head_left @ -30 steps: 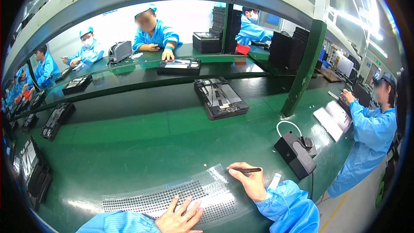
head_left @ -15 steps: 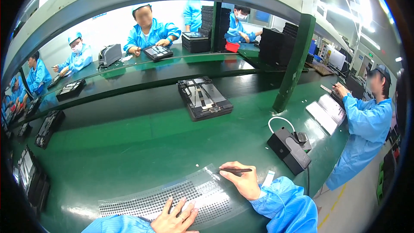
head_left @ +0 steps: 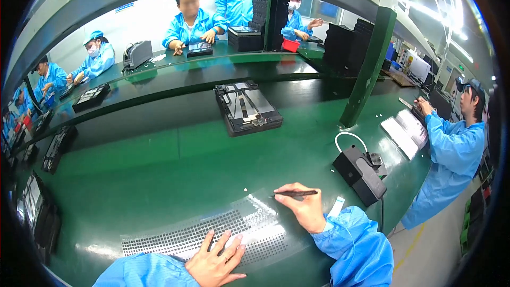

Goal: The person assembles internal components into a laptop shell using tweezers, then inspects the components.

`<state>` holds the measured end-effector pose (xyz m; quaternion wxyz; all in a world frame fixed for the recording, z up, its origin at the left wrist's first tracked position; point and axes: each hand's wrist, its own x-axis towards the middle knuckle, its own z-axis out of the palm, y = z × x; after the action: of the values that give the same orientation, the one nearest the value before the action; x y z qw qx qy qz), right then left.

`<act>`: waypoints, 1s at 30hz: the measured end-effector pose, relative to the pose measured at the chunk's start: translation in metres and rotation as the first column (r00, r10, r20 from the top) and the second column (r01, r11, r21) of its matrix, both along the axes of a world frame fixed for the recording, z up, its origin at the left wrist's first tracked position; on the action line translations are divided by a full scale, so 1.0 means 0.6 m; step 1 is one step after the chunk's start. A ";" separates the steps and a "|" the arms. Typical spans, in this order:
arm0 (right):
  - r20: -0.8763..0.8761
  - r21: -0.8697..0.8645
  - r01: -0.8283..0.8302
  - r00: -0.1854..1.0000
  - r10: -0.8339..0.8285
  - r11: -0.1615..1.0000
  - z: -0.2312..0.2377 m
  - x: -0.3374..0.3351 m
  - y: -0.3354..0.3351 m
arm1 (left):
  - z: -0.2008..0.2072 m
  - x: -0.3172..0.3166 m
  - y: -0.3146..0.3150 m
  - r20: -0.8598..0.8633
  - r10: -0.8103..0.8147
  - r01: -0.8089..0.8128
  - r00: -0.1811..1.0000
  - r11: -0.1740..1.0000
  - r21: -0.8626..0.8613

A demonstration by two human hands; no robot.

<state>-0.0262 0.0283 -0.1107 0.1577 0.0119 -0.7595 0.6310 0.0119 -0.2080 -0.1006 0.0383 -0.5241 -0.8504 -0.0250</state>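
A clear plastic sheet (head_left: 260, 229) covered with rows of small dark square pads lies on the green bench in front of me. My left hand (head_left: 215, 260) rests on its near part, fingers spread and pressing down, with nothing held. My right hand (head_left: 307, 210) pinches slim black tweezers (head_left: 297, 193) like a pen. Their tip points left, at the far right corner of the sheet, where fewer pads show. Whether the tip touches the sheet or holds a pad, I cannot make out.
A tray stack with an opened device (head_left: 247, 107) stands ahead. At right are a black box (head_left: 360, 174) with a cable and a green post (head_left: 366, 69). More device stacks (head_left: 37, 207) stand at left. Co-workers in blue sit across; one stands at right (head_left: 451, 138).
The view has tilted and shifted slightly. My left hand stays on the sheet and my right hand still holds the tweezers near its corner. The co-worker opposite has changed hand position over a device.
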 end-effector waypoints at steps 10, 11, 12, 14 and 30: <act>-0.040 -0.138 -0.060 0.998 0.055 0.989 0.082 0.041 0.023 | 0.033 0.052 -0.029 0.140 0.078 -0.066 0.987 0.994 -0.088; -0.040 -0.162 -0.092 0.995 0.086 0.983 0.084 0.048 0.025 | 0.036 0.060 -0.032 0.160 0.100 -0.083 0.982 0.991 -0.108; -0.003 -0.180 -0.093 0.996 0.094 0.979 0.083 0.055 0.026 | 0.032 0.061 -0.032 0.155 0.093 -0.077 0.983 0.991 -0.108; 0.054 -0.195 -0.108 0.991 0.121 0.975 0.076 0.065 0.029 | 0.029 0.061 -0.030 0.191 0.114 -0.095 0.975 0.990 -0.105; 0.136 -0.004 -0.058 0.989 0.058 0.998 0.026 0.076 0.033 | 0.028 -0.020 0.027 -0.080 0.209 -0.206 0.975 0.978 0.042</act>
<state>0.0197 0.0481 -0.0952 0.0872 -0.0091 -0.7677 0.6348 0.0001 -0.1919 -0.0837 0.0852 -0.4323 -0.8976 -0.0128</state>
